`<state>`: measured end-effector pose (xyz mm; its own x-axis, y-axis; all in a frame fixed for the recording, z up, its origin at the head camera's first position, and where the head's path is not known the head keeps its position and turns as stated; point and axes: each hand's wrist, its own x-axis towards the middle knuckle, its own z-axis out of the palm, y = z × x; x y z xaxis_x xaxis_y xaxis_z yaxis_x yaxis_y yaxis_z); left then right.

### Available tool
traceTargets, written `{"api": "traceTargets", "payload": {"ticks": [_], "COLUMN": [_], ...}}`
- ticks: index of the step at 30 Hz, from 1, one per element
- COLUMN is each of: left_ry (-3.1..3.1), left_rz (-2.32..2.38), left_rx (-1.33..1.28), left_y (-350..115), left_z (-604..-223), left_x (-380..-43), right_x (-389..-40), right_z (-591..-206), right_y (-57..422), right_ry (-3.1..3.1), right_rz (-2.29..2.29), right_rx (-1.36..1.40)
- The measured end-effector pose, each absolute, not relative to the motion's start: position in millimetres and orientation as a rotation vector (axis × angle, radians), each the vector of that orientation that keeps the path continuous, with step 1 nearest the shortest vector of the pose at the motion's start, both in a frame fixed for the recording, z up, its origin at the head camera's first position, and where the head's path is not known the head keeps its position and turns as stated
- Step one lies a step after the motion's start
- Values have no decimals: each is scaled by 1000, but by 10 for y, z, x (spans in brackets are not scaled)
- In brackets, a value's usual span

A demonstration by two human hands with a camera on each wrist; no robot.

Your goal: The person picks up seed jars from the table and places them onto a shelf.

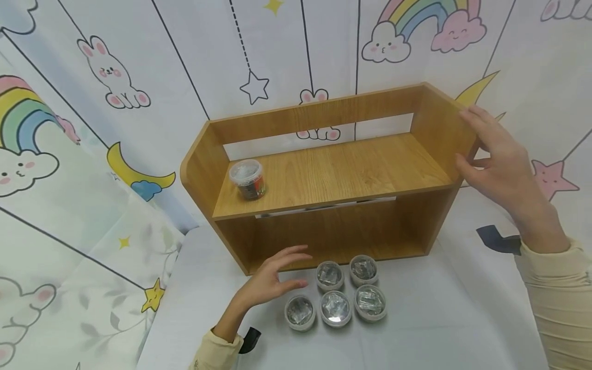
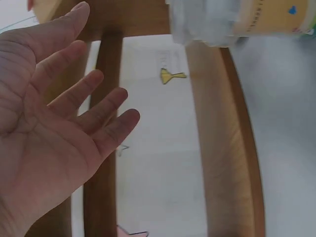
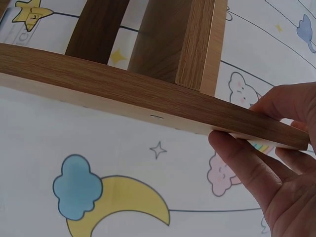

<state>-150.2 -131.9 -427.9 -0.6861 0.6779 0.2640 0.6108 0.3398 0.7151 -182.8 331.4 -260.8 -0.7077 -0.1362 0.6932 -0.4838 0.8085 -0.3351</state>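
A two-tier wooden shelf (image 1: 319, 180) stands on the white-covered table. My right hand (image 1: 501, 159) holds the edge of its right side panel, with the thumb on the inner face and the fingers on the outer. In the right wrist view the panel (image 3: 148, 94) lies between thumb and fingers of the hand (image 3: 276, 163). My left hand (image 1: 270, 280) hovers in front of the lower tier with fingers spread, holding nothing, just left of several round clear-lidded tubs (image 1: 335, 309). The left wrist view shows its palm (image 2: 54, 123) and loosely bent fingers.
One clear-lidded tub with a dark label (image 1: 248, 180) stands at the left end of the upper tier. Behind the shelf hangs a white cloth (image 1: 176, 61) printed with rabbits, stars and rainbows. Part of a labelled tub (image 2: 271, 17) shows at the left wrist view's top right.
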Motion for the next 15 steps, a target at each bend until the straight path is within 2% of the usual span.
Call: {"api": "traceTargets", "payload": {"ticks": [15], "left_ry": [2433], "left_rz": [1076], "left_rx": [1334], "left_y": [-1120], "left_z": [-4465], "left_x": [-1707], "right_x": [-1837], "right_z": [-2633], "right_y": [3332], "right_ry": [-2324], "right_rz": [673], "right_rx": [424]}}
